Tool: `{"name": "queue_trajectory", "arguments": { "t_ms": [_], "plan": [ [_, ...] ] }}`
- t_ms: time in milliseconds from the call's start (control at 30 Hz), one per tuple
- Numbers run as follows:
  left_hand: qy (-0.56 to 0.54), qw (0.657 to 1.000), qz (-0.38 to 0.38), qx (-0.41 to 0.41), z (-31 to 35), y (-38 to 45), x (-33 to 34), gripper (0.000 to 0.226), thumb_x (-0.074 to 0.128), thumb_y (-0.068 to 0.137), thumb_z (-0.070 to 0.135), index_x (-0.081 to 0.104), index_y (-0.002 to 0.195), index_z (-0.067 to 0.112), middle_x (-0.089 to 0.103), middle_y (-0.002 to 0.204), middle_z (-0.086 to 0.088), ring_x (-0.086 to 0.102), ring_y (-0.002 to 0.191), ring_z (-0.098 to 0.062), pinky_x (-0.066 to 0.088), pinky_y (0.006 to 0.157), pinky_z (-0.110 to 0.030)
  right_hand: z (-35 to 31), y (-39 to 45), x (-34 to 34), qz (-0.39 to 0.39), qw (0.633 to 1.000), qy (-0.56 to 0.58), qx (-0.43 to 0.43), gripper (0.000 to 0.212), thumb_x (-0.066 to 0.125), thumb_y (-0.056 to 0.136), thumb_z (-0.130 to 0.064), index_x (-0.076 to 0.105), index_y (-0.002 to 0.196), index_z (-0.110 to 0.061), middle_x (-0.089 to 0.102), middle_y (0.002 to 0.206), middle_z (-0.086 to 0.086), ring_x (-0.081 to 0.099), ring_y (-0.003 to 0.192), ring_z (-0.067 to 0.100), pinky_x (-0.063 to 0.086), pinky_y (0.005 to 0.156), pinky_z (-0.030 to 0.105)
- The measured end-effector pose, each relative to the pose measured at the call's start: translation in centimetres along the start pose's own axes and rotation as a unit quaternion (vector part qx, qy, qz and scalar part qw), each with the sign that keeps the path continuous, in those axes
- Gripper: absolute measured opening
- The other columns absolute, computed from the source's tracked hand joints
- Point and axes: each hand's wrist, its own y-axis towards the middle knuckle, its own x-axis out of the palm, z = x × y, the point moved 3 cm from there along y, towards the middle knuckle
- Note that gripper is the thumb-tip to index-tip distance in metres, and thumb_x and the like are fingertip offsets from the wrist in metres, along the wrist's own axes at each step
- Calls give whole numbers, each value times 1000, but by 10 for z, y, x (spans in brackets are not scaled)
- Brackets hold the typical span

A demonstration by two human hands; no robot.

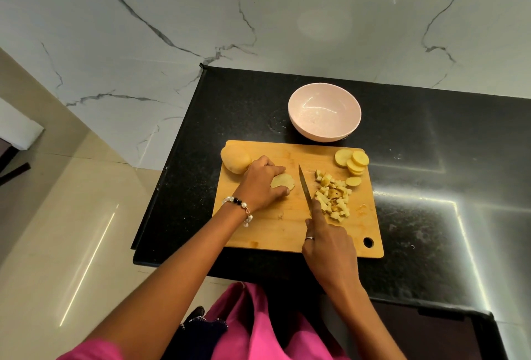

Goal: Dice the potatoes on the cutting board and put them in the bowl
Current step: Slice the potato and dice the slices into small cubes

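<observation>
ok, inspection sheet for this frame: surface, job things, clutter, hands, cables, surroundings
Surface: black counter carrying a wooden cutting board.
Job's things: whole potato at the board's far left corner; potato piece under the left hand; diced pile right of the knife; round slices at the far right corner; pink bowl beyond the board, no potato in it.
Clutter: nothing seen.
Hands: left hand holds the potato piece; right hand grips the knife, forefinger along the blade.
Cables: nothing seen.
Surroundings: marble wall behind, beige floor to the left.
</observation>
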Motion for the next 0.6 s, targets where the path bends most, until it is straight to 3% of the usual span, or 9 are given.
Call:
{"name": "queue_trajectory", "arguments": {
  "t_ms": [133, 433, 600],
  "plan": [
    [-3, 999, 36, -15, 0, -2, 5, 54, 74, 76, 33, 58, 126, 18, 53, 111, 0, 49, 99, -13, 41, 83, -23, -8, 8, 2, -27, 999, -30, -26, 60, 33, 99, -26, 4, 151, -27, 62, 90, 12, 59, 84, 32, 44, 66, 37],
    [-29, 998, 53, -14, -2, -1, 6, 49, 75, 75, 30, 63, 121, 16, 56, 108, 0, 42, 82, -6, 43, 79, -23, -18, 22, 12, -40, 989, -132, -58, 67, 33, 94, -14, -1, 152, -19, 60, 90, 13, 59, 79, 32, 35, 59, 35],
    [-34, 997, 69, -6, -2, -3, 8, 48, 76, 75, 29, 64, 119, 13, 57, 106, -2, 42, 83, -7, 36, 75, -18, -10, -16, 17, -80, 984, -153, -52, 73, 33, 93, -15, -13, 150, -17, 58, 94, 10, 48, 69, 27, 34, 59, 33]
  ]
}}
